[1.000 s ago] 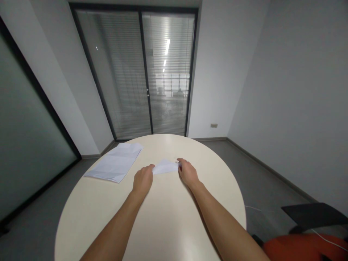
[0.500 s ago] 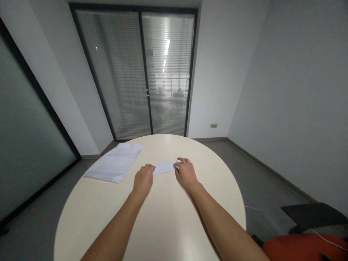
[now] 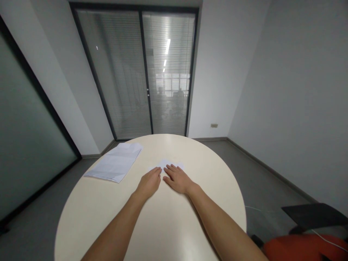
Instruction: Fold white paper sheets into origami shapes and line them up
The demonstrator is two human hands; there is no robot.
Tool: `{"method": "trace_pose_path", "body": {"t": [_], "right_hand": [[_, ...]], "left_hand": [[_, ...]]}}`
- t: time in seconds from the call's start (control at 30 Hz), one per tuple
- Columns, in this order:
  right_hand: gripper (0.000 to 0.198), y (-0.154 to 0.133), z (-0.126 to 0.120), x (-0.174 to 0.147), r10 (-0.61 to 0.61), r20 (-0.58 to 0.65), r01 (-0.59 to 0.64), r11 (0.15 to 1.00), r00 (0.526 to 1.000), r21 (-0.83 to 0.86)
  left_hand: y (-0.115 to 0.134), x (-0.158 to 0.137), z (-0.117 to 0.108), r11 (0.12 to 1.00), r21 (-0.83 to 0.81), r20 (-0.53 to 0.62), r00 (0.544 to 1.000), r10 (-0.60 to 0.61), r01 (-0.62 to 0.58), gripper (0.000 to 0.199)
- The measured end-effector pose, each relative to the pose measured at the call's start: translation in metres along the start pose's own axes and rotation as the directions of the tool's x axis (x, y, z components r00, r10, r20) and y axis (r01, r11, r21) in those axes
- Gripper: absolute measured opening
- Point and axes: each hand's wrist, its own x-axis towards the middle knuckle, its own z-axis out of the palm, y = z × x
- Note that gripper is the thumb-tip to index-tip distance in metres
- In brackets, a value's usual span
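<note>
– what's the biggest thing to work with?
– the round table (image 3: 163, 224). its hard top should give good backing, so i'd press straight down onto it.
– and the large white sheets (image 3: 115, 161)?
– they lie at the far left, well apart from the hands, so they shouldn't get in the way.
– how are the hands placed?
– the right hand (image 3: 178, 179) lies palm down with its fingers a little spread and the thumb apart. the left hand (image 3: 149, 182) is just beside it, fingers together; whether they pinch anything, i can't tell.
– where's the small white paper (image 3: 167, 162)?
– near the middle of the far half, its near edge under the fingertips.
– so how would you smooth it well?
– i'd anchor it with the left, then sweep the right outward evenly; dragging both could skew or crease it.
</note>
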Motion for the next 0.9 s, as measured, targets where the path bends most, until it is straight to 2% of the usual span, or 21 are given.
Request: {"method": "trace_pose_path", "body": {"t": [0.1, 0.23, 0.43, 0.53, 0.67, 0.8, 0.9], "right_hand": [[0.065, -0.001, -0.001, 0.001, 0.036, -0.002, -0.036, 0.999, 0.999, -0.008], [0.066, -0.002, -0.004, 0.001, 0.152, -0.030, -0.153, 0.986, 0.988, -0.057], [0.064, 0.000, -0.007, 0.002, 0.260, -0.053, -0.263, 0.962, 0.964, -0.073], [0.058, -0.001, -0.008, 0.001, 0.234, -0.093, -0.243, 0.965, 0.968, -0.098], [0.045, -0.001, -0.012, -0.001, 0.127, -0.145, -0.147, 0.980, 0.981, -0.136], [0.041, 0.000, -0.018, -0.001, 0.014, -0.163, -0.039, 0.988, 0.987, -0.150], [0.038, 0.000, -0.020, 0.000, -0.016, -0.184, -0.012, 0.989, 0.983, -0.149]], "left_hand": [[0.005, -0.001, 0.001, 1.000, -0.006, 0.015, 1.000, -0.024, 0.024, 0.044], [0.006, -0.002, 0.003, 1.000, 0.019, 0.065, 0.998, -0.002, 0.001, 0.049], [0.007, -0.004, 0.005, 0.995, 0.061, 0.115, 0.990, -0.086, 0.079, 0.053], [0.008, -0.004, 0.005, 0.993, 0.080, 0.105, 0.990, -0.093, 0.085, 0.054], [0.006, -0.005, 0.007, 0.994, 0.082, 0.088, 0.993, -0.081, 0.074, 0.054], [0.004, -0.005, 0.009, 0.994, 0.074, 0.084, 0.993, -0.087, 0.081, 0.054], [0.003, -0.005, 0.010, 0.993, 0.067, 0.084, 0.991, -0.102, 0.096, 0.052]]}}
